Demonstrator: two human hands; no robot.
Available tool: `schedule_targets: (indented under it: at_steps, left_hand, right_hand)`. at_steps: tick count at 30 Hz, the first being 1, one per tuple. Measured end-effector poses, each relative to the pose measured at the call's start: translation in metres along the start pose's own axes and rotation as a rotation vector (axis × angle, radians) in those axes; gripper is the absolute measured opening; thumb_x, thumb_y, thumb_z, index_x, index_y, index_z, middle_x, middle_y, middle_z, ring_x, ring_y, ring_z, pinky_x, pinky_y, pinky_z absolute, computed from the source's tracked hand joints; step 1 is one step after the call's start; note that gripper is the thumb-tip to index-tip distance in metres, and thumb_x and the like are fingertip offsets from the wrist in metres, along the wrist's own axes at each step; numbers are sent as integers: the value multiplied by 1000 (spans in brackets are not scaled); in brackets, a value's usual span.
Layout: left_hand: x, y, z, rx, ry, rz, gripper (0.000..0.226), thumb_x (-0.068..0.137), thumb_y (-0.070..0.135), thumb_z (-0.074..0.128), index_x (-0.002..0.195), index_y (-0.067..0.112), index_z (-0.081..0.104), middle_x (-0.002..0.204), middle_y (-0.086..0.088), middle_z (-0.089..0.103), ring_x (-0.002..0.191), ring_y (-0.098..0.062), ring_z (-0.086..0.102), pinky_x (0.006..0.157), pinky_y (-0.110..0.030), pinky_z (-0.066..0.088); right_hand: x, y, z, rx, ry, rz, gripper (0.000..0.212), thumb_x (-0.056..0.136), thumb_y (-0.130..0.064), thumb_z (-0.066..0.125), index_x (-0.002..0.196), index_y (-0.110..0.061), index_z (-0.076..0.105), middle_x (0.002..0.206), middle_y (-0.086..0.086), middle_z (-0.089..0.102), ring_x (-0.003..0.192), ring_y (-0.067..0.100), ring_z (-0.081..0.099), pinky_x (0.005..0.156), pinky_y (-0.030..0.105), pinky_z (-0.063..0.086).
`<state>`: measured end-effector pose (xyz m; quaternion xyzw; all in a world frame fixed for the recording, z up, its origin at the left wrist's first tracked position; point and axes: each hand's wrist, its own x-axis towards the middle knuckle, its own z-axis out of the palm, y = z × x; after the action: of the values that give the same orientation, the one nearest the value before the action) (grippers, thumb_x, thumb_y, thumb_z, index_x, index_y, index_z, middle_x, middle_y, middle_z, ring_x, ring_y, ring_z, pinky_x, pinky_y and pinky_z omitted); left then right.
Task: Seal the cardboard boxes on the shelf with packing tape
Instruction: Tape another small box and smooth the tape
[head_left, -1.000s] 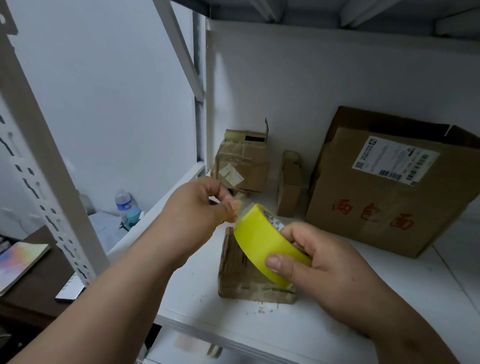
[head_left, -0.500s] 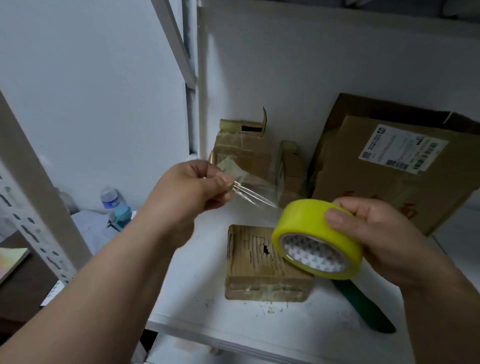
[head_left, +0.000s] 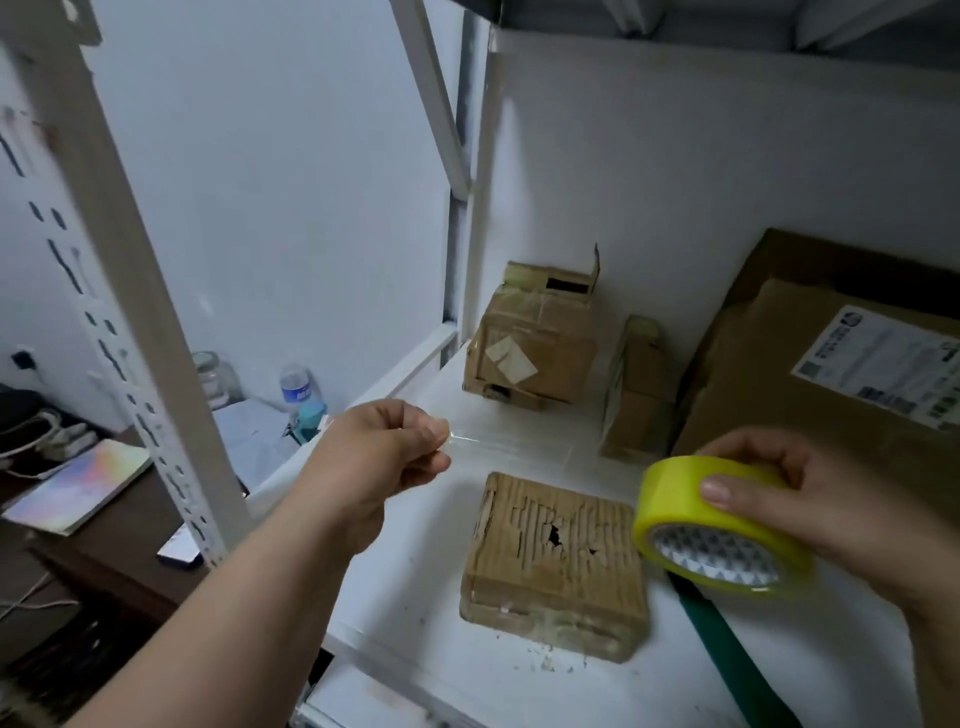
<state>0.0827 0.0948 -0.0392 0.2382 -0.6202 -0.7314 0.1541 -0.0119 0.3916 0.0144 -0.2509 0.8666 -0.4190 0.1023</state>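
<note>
Clear tape strip (head_left: 519, 447) is being stretched above the flat, torn corrugated box (head_left: 556, 564).
It is being pinched by the left hand (head_left: 382, 457); the glossy yellow roll (head_left: 719, 525) is being gripped by the right hand (head_left: 810, 499). Four cardboard boxes, seemingly, are being kept on the white shelf (head_left: 415, 613).

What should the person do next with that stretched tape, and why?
Probably lower the clear strip onto the torn flat box: the left hand pinches its free end, the right hand holds the yellow roll, and the strip hangs above the box.

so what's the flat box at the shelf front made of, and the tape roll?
Flat box: corrugated cardboard, matte brown; torn top skin exposes the flutes. Tape roll: glossy yellow wound plastic film, likely; the pulled strip looks clear. Its core material can't be told.
</note>
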Motion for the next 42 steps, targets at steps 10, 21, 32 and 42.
schedule_targets:
  at_steps: [10, 21, 32, 42]
  left_hand:
    - [12, -25, -8, 31, 71, -190, 19, 87, 3, 69, 71, 8, 61, 63, -5, 56, 50, -12, 52, 58, -26, 51]
    - [23, -49, 1, 62, 137, -350, 10, 82, 5, 74, 89, 5, 67, 89, -13, 51, 69, -19, 42, 61, -30, 44]
    - [24, -55, 7, 32, 102, -339, 4, 89, 7, 68, 89, 6, 64, 98, -12, 65, 87, -22, 62, 75, -35, 47]
    - [21, -65, 10, 62, 95, -344, 11, 89, 11, 70, 84, 6, 62, 98, -13, 66, 84, -23, 62, 67, -33, 47]
  right_hand:
    - [14, 25, 1, -261, -68, 168, 39, 77, -69, 57, 71, -32, 66, 73, 4, 65, 74, 22, 65, 71, 39, 50]
    - [26, 45, 12, -411, -147, 269, 34, 90, -50, 61, 74, -19, 59, 71, -7, 52, 70, 9, 53, 60, 28, 36]
    - [33, 54, 11, -415, -169, 321, 33, 88, -54, 63, 73, -25, 55, 73, -7, 53, 72, 14, 57, 63, 30, 41]
    - [36, 57, 13, -430, -201, 355, 32, 90, -52, 62, 76, -23, 56, 76, -4, 56, 73, 14, 58, 62, 29, 41]
